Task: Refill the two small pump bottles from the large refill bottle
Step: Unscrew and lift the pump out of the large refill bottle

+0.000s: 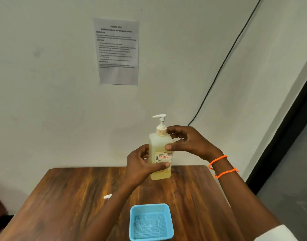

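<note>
A translucent pump bottle [160, 145] with yellowish liquid, a red-lettered label and a white pump head is held upright above the far part of the wooden table [65, 197]. My left hand [142, 164] grips its lower body from the left. My right hand [187, 141] holds its shoulder just below the collar, thumb on the front. A small white pump spout [108, 196] peeks out from behind my left forearm; whatever it belongs to is hidden.
A light blue mesh-bottomed basket [168, 221] sits near the table's front edge. A printed sheet [118, 51] is stuck on the wall behind. A black cable [224, 63] runs down the wall at the right.
</note>
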